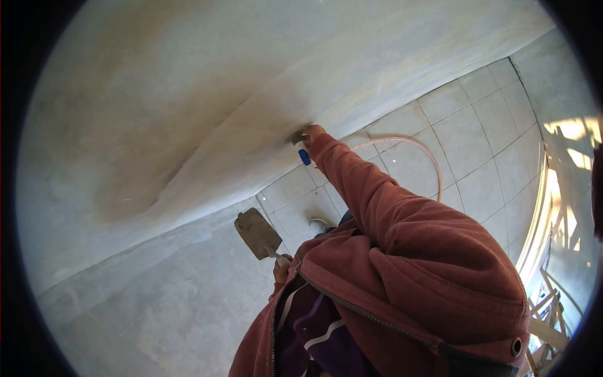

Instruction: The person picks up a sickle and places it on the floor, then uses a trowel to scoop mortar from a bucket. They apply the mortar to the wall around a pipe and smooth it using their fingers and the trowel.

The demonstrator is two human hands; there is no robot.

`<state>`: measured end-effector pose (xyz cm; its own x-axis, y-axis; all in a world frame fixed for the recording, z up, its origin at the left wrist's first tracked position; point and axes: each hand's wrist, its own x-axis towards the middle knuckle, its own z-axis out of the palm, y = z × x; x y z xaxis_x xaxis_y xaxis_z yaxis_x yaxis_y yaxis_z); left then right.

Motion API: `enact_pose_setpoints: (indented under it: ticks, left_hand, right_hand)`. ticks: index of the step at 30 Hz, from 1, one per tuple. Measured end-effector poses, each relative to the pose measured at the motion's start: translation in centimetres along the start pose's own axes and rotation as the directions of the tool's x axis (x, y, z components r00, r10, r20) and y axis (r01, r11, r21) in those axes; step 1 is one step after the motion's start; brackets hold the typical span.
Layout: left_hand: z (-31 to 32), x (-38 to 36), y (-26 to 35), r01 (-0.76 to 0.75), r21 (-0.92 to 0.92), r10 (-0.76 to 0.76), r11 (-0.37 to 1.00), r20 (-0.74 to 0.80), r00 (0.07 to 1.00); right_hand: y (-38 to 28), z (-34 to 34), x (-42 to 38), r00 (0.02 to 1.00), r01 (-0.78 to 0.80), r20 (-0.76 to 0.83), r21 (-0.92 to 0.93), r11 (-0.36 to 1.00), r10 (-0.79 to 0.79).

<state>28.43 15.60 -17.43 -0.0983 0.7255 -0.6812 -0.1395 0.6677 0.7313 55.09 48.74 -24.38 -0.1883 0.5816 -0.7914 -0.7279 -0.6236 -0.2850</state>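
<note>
My right hand (312,133), at the end of an outstretched reddish-brown sleeve, is closed on a small tool. The tool's grey blade (296,137) is at the plastered wall (207,107), and its blue part (304,157) sticks out below my fingers. Lower down, near my chest, my left hand (282,270) is wrapped round the pale handle of a trowel. The trowel's flat, mortar-coloured blade (257,234) points up and to the left.
A pinkish hose (430,154) curves over the tiled floor (465,138) at the right. A shoe (319,224) shows beside my body. Wooden pieces (549,331) lie at the lower right, below a sunlit wall (575,182). Smooth grey surface (163,289) spreads at lower left.
</note>
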Motion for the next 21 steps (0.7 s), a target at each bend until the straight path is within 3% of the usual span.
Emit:
enact_pose_setpoints:
  ticks: [5,7,9,11,13,17,18,19,20,21]
  left_hand:
    - [-0.4,0.3,-0.1,-0.034,-0.019,0.036,0.999,0.073,0.997]
    - [-0.6,0.1,-0.2,-0.022,-0.068,0.028,0.997,0.088,0.996]
    - [-0.5,0.2,-0.2,-0.058,0.02,0.056,0.998,0.076,0.996]
    - [-0.4,0.0,-0.3,-0.045,-0.037,0.048,0.998,0.087,0.995]
    - [-0.1,-0.2,0.0,-0.027,-0.096,0.037,0.995,0.1,0.994]
    - [0.0,-0.3,0.1,-0.034,-0.046,0.039,0.998,0.096,0.995]
    - [-0.1,-0.7,0.1,-0.043,-0.039,0.046,0.998,0.08,0.996]
    - [-0.1,-0.9,0.1,-0.052,-0.033,0.054,0.998,0.067,0.996]
    - [-0.1,-0.7,0.2,-0.062,-0.029,0.063,0.998,0.061,0.996]
    - [0.2,-0.4,0.4,-0.074,-0.026,0.075,0.997,0.058,0.995]
  right_hand:
    - [0.2,-0.3,0.9,0.995,-0.093,0.048,0.144,0.985,0.087]
    - [-0.3,0.1,-0.6,0.986,-0.169,0.047,0.332,0.928,0.162]
    - [-0.5,0.1,-0.8,0.987,-0.161,0.08,0.339,0.927,0.142]
    - [-0.6,0.2,-1.0,0.987,-0.151,0.112,0.346,0.926,0.119]
    - [-2.4,1.7,-5.3,0.998,-0.021,-0.047,0.242,0.97,0.033]
    - [-1.2,-0.7,-0.1,0.994,-0.074,-0.052,0.371,0.926,0.1]
    - [-0.9,-2.6,2.6,0.995,0.094,0.064,-0.441,0.893,-0.074]
    - [-0.2,-3.8,5.1,0.957,0.289,0.271,-0.925,0.247,-0.104]
    - [0.8,-3.1,6.6,0.972,-0.042,-0.209,-0.603,0.797,-0.108]
    - [1.0,-3.1,7.8,0.971,-0.036,-0.209,-0.606,0.795,-0.115]
